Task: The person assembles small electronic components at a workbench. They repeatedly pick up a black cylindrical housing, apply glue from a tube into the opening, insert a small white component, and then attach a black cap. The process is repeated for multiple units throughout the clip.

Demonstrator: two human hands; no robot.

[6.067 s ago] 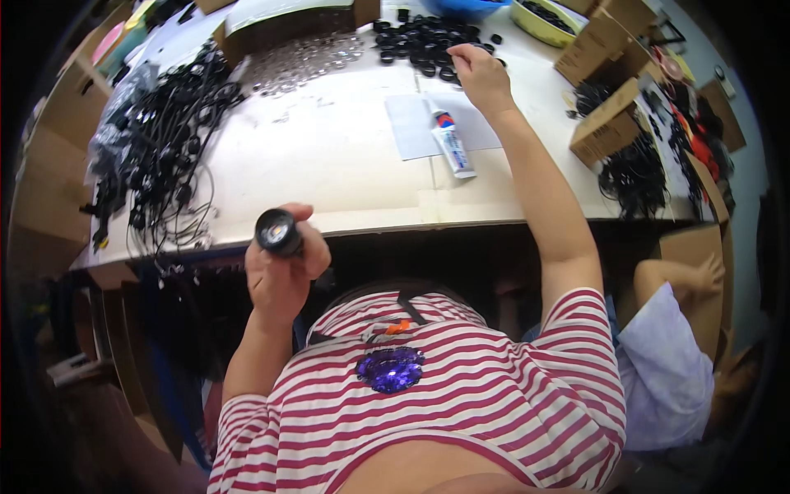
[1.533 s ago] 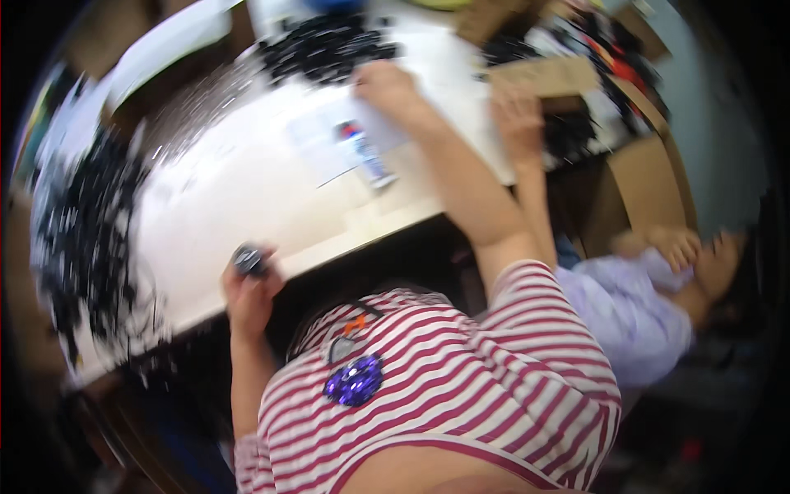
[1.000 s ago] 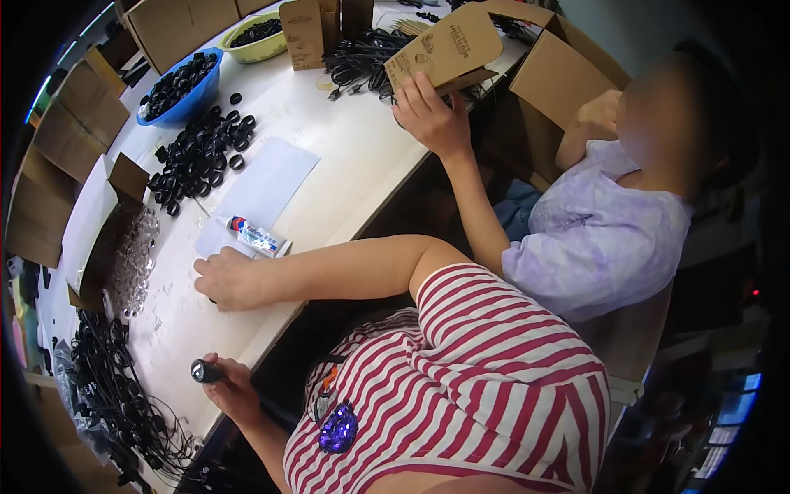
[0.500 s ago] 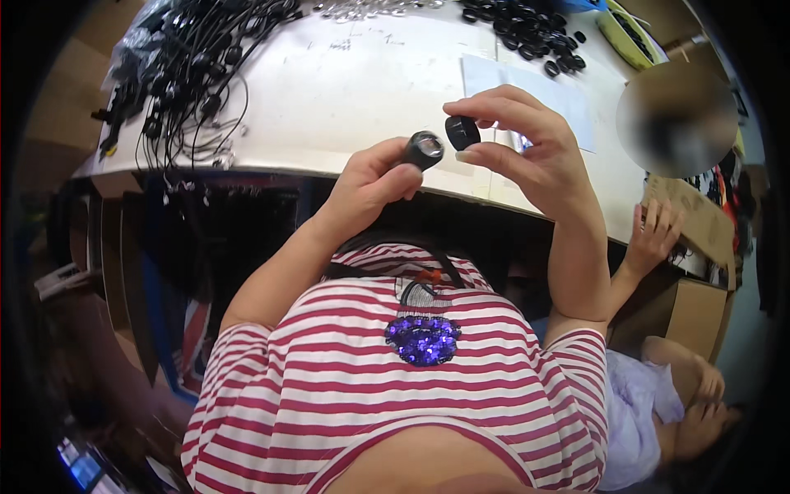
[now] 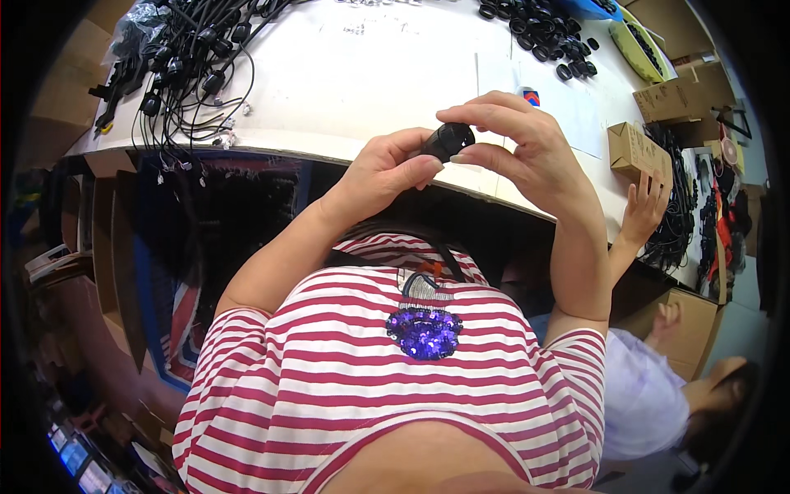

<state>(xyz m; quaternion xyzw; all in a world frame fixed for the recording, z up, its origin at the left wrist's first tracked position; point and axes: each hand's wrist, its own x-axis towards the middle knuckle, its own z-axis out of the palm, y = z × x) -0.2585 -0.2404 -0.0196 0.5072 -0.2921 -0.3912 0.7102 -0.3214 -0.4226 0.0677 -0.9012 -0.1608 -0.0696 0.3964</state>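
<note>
In my left hand is a short black cylindrical part, gripped between thumb and fingers just above the table's near edge. My right hand pinches a black ring-shaped cap between thumb and forefinger. Cap and cylinder meet end to end; whether the cap is seated cannot be seen. Both hands are closed on their pieces, close together in front of my chest.
Black cables with round heads are heaped on the white table at left. Several loose black rings lie far right, beside a yellow basket. White paper lies behind my right hand. A co-worker's hand is near a cardboard box.
The cap in my right hand has come onto the open end of the cylinder; a gap showed between them before. At right, the co-worker has shifted and a small box has come into view.
</note>
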